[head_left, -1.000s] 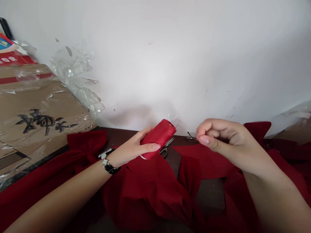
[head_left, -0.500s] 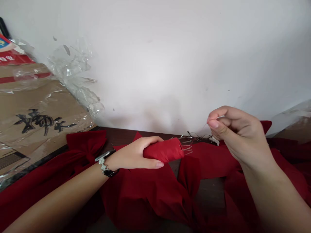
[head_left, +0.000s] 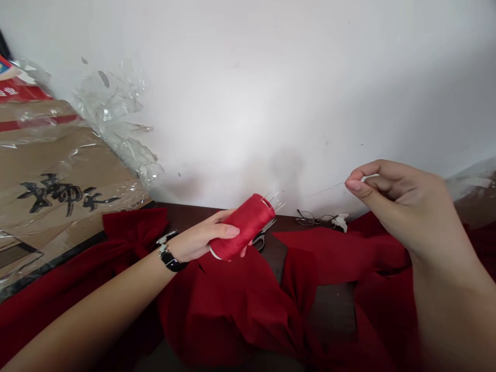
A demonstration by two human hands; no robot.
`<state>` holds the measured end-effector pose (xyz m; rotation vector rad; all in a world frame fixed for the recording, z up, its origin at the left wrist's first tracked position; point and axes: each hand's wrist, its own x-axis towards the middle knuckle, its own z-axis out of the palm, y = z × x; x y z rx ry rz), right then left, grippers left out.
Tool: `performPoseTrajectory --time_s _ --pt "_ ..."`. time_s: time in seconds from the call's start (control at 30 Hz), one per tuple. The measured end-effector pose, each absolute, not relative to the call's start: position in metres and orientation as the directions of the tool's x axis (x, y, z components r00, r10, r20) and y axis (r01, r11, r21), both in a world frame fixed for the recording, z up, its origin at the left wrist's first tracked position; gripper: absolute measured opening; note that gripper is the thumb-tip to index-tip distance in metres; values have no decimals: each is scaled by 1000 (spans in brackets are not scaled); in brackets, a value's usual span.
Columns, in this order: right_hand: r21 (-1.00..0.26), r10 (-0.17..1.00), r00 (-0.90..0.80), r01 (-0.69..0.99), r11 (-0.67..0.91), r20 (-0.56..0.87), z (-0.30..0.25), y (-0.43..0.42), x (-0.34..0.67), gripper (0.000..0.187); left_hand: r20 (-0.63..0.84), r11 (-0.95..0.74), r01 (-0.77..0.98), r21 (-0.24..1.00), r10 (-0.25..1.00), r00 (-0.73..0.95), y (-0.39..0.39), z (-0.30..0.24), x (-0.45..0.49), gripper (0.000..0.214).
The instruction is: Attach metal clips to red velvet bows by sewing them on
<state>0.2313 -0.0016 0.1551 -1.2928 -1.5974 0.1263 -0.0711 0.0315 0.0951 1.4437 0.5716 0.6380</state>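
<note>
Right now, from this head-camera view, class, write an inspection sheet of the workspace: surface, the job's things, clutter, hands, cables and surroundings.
Surface: dark wooden tabletop, partly covered by red cloth.
Job's things: spool of red thread with thin metal needles standing from its end; fine thread running out from the right hand.
Clutter: scissors, eyeglasses, white scrap.
Hands: left hand wrapped around the spool; right hand pinching the thread between its fingertips.
Cables: nothing seen.
Surroundings: white wall; crumpled clear plastic; cardboard with black characters.
</note>
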Motion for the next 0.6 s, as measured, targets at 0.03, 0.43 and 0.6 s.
performPoseTrajectory --time_s 0.03,0.43,0.6 --pt "-619 774 108 673 406 624 154 0 231 19 15 21 -39 999 678 735 31 95 -71 54" --pt "-406 904 -361 809 426 228 147 15 238 23 268 -148 -230 962 687 676 30 105 -84 60" --pt "-485 847 -528 726 488 62 154 4 244 29 152 -151 -17 988 976 158 41 117 -96 44"
